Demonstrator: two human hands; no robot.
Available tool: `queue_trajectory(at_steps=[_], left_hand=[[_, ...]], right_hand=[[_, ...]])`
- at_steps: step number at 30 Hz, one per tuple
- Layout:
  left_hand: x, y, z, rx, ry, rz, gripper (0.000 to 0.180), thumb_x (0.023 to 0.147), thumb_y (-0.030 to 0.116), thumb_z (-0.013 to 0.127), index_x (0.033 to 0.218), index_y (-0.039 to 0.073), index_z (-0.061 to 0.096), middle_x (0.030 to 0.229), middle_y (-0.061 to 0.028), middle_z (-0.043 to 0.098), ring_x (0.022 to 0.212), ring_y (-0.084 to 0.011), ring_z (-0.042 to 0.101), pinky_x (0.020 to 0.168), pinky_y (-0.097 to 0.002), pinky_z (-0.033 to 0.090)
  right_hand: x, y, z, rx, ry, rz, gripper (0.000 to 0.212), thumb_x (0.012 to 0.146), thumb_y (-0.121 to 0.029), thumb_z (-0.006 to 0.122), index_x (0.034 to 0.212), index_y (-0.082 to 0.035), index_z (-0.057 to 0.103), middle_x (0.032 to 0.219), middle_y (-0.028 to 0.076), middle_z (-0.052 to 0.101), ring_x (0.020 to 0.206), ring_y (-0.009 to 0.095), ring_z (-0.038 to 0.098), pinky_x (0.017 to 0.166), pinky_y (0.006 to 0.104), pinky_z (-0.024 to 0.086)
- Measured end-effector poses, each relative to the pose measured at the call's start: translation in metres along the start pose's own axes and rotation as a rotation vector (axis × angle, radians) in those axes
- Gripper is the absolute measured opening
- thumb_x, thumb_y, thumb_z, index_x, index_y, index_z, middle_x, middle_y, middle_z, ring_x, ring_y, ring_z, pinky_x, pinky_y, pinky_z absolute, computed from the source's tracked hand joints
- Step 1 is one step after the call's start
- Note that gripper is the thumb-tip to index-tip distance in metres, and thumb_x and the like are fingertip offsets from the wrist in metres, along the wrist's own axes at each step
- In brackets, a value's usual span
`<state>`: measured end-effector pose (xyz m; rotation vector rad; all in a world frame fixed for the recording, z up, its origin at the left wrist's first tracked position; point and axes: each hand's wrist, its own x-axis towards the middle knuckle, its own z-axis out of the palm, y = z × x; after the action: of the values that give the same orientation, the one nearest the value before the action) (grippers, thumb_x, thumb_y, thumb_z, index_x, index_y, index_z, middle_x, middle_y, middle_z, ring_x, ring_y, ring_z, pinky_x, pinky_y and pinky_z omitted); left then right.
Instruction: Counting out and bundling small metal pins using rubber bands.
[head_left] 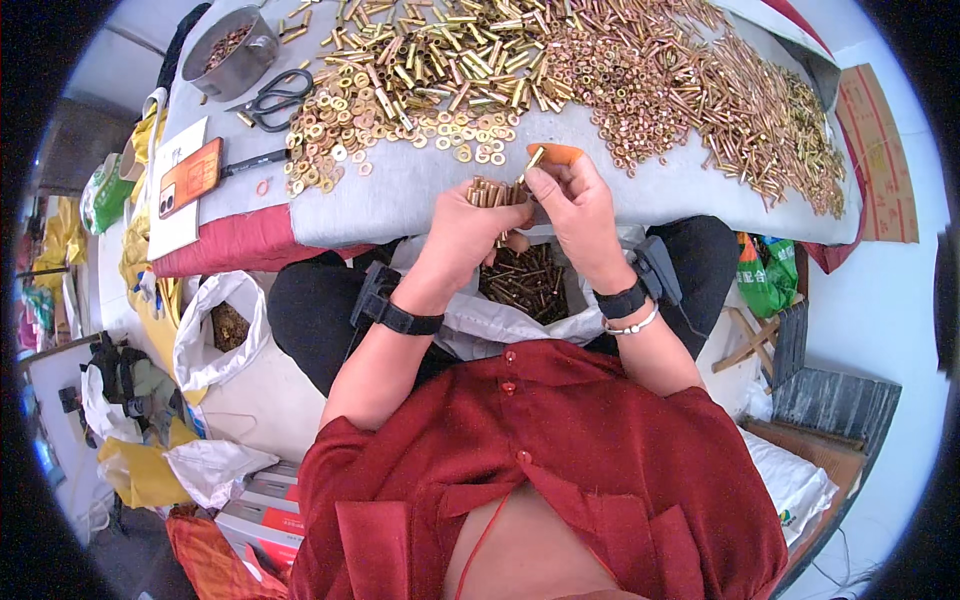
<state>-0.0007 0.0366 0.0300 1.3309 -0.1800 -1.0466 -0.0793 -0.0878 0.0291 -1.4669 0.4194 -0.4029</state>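
My left hand (455,232) is closed around a bunch of thin brass-coloured bolts (492,192), their ends sticking up out of the fist. Beside it, my right hand (582,205) pinches a short brass-coloured metal sleeve (535,158) between thumb and fingers, close to the bunch. Both hands are over the near edge of the grey-covered table (380,205). Below them, between my knees, an open white sack (480,322) holds many darker brass-coloured pieces (527,285). Nearest on the table are loose flat washers (340,135), with a heap of sleeves (450,55) behind.
Nuts (630,110) and bolts (740,110) are heaped at the right. To the left are a metal pan (250,58) of small parts, black scissors (272,100), an orange phone (190,178) and a black pen (255,161). A white bag (195,345) stands on the floor.
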Motion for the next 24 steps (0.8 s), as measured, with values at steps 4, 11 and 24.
queue_trajectory(at_steps=[4, 11, 24], left_hand=[[-0.004, 0.002, 0.001, 0.006, -0.01, -0.022, 0.023, 0.076, 0.013, 0.07, 0.093, 0.002, 0.058, 0.077, -0.0061, 0.065, 0.055, -0.0115, 0.063, 0.034, -0.019, 0.037], [-0.01, 0.007, 0.0, 0.196, 0.001, -0.019, 0.019, 0.079, 0.015, 0.067, 0.092, 0.004, 0.058, 0.079, -0.0053, 0.065, 0.056, -0.0101, 0.061, 0.036, -0.019, 0.036], [-0.008, 0.0, -0.013, -0.206, -0.001, 0.04, 0.017, 0.081, 0.017, 0.068, 0.089, 0.004, 0.062, 0.071, -0.0036, 0.062, 0.053, -0.0098, 0.059, 0.035, -0.0198, 0.036]], right_hand=[[0.0, -0.002, -0.008, -0.055, -0.012, -0.06, 0.032, 0.086, -0.008, 0.061, 0.116, -0.004, 0.053, 0.089, 0.001, 0.059, 0.079, 0.007, 0.054, 0.069, 0.0218, 0.045], [0.004, -0.007, -0.007, 0.035, -0.122, 0.075, 0.037, 0.085, -0.007, 0.062, 0.121, -0.005, 0.052, 0.087, 0.001, 0.058, 0.074, 0.006, 0.054, 0.065, 0.0211, 0.045], [0.024, 0.0, 0.001, -0.445, 0.045, -0.145, 0.018, 0.087, -0.02, 0.06, 0.093, -0.005, 0.067, 0.08, 0.007, 0.064, 0.074, 0.015, 0.059, 0.067, 0.0282, 0.047]])
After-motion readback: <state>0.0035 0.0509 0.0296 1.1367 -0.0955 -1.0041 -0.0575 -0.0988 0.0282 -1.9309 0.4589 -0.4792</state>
